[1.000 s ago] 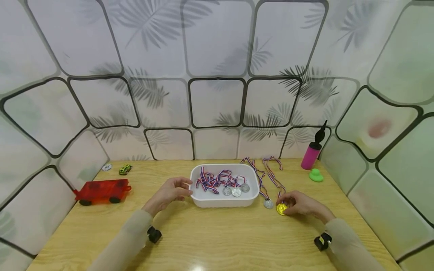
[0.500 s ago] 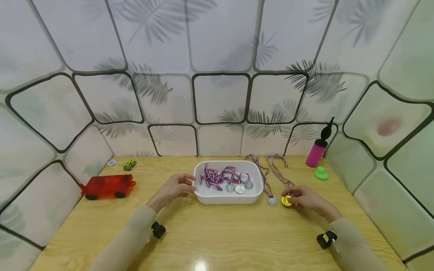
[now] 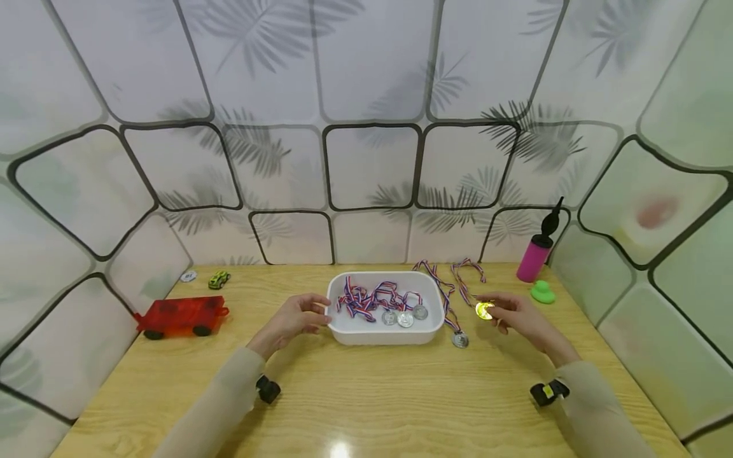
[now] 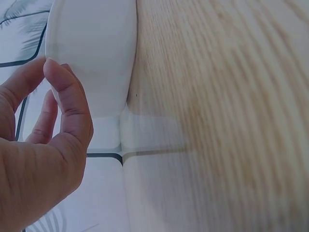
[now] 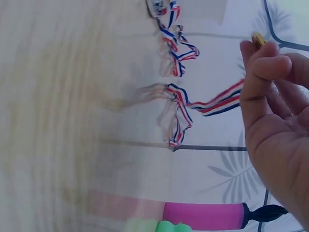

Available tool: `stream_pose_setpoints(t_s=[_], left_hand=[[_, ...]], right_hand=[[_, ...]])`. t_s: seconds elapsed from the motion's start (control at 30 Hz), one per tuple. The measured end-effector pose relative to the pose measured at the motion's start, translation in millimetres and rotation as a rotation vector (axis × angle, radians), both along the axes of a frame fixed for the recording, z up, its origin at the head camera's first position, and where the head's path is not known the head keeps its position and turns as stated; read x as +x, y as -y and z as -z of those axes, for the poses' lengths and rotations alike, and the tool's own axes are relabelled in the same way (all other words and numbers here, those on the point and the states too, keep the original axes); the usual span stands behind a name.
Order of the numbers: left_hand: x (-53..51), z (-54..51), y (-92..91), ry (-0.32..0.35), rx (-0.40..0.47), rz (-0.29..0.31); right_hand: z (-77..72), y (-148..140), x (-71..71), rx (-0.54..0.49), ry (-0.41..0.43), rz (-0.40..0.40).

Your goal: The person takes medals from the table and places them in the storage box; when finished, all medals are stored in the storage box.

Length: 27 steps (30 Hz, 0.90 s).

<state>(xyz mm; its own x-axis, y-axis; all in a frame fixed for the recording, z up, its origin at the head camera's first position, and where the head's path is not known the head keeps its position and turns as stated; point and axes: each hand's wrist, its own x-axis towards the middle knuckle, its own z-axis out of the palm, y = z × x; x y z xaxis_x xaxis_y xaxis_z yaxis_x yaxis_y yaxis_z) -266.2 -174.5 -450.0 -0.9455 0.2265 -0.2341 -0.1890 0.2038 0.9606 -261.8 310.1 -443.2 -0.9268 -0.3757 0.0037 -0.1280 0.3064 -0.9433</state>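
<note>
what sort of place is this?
Probably a staged recording corner: leaf-patterned wall covering lines the back and both sides of a wood-grain tabletop, and a small black device shows at each wrist.

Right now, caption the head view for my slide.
Left hand on a white tray of silver medals, right hand holding a gold medal above the table.

5 vis. medals (image 3: 460, 339), 1 tray (image 3: 382, 338)

Head view faces forward-down over the pale wooden counter (image 3: 372, 394); closer wrist views share its white plastic tub (image 4: 94, 38) (left, eleven o'clock) and pink cylindrical pump (image 5: 203, 215) (right, five).
</note>
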Motion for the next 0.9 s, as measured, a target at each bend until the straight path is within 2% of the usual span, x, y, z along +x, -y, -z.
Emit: stream_pose_setpoints(t_s=[0.37,0.63,0.9], left_hand=[[-0.6,-0.4,0.5,-0.013,-0.003,0.009],[-0.4,2.2,-0.2,-0.029,0.028,0.008],[0.3,1.7,-0.8,-0.028,0.015,0.012]], right_hand=[[-22.1,4,-1.2,-0.111,-0.132,0.102],[-30.8,10,-7.5,-0.066,-0.261,0.151],[-47.1,17,-11.3,-0.102,-0.353,0.175]])
